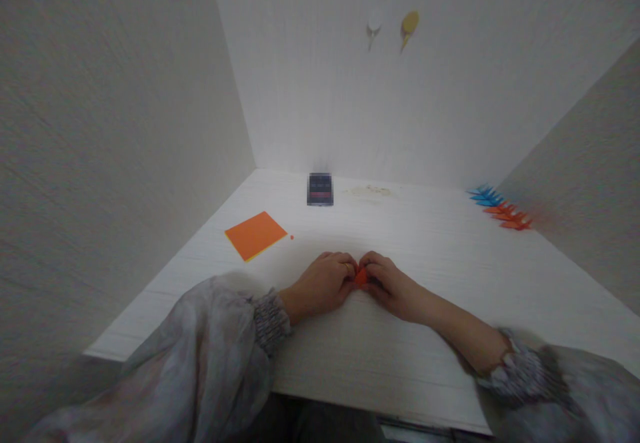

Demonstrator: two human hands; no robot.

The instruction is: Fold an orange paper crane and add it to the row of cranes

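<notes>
Between my two hands, just above or on the white table (320, 356), is a small folded piece of orange-red paper (361, 277). My left hand (327, 281) pinches it from the left, a ring showing on one finger. From the right, my right hand (393, 286) grips the same paper with thumb and fingers. Much of the paper is hidden by the fingers, so its full shape cannot be made out. To the left of my hands lies a stack of square orange paper (256, 235) with a yellow edge showing. A tiny orange-red bit (292, 237) rests beside it.
A dark box-like object (320, 189), blurred out, stands at the back. Blue folded paper figures (486, 196) and orange-red ones (509, 216) line the right side. Pale walls enclose the table; a white hook (374, 24) and a yellow hook (410, 24) are on the back wall.
</notes>
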